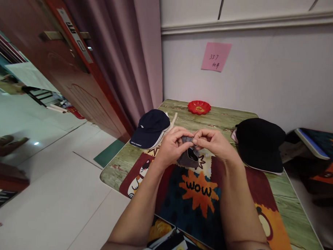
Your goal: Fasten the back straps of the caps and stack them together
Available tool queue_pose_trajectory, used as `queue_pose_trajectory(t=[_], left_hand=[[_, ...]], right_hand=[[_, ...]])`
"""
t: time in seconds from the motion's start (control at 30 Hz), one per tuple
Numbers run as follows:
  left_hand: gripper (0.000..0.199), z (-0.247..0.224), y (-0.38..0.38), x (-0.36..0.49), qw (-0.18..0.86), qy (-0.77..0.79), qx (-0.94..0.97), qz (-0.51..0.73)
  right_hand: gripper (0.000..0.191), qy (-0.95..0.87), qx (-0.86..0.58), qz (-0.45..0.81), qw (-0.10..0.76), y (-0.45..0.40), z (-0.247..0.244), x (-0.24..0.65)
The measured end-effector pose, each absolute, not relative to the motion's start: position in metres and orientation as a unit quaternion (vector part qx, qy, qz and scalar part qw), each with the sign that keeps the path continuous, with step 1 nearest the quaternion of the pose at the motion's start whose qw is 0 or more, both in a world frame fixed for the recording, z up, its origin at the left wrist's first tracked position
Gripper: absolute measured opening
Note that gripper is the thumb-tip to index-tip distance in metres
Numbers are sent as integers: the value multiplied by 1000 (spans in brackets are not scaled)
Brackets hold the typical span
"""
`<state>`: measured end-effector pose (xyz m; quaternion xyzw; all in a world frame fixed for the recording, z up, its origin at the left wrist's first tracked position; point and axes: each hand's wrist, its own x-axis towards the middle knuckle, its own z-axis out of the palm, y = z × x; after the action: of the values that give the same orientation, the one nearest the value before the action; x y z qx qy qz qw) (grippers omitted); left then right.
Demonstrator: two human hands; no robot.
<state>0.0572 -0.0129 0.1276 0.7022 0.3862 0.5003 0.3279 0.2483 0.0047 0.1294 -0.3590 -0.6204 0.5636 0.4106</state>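
Note:
A small dark grey fabric item, possibly a cap, hangs between both hands above the patterned mat. My left hand pinches its upper edge from the left. From the right, my right hand grips the same edge, thumb and fingers pressed together, and the two hands meet at the fingertips. Below them the item shows a dark opening. Part of its top is hidden by the fingers.
Navy caps lie stacked at the table's left side, and black caps at the right. A red scalloped dish sits at the back by the wall. A wooden door stands left; a person's legs show farther left.

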Motion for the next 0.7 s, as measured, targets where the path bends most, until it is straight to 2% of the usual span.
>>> queue_pose_trajectory(t=[0.13, 0.3, 0.47, 0.57, 0.7], left_hand=[[20, 123, -10, 57, 342, 380, 696, 504], [20, 123, -7, 59, 360, 392, 664, 525], [32, 122, -6, 61, 476, 396, 584, 524], [36, 120, -5, 59, 525, 403, 545, 514], [37, 118, -3, 53, 562, 396, 513, 514]], right_hand=[[40, -581, -358, 578, 447, 6, 129, 248], [40, -575, -359, 551, 486, 9, 125, 239], [43, -557, -350, 532, 533, 14, 118, 227], [40, -592, -342, 532, 500, 16, 117, 228], [48, -661, -322, 531, 421, 18, 115, 236]])
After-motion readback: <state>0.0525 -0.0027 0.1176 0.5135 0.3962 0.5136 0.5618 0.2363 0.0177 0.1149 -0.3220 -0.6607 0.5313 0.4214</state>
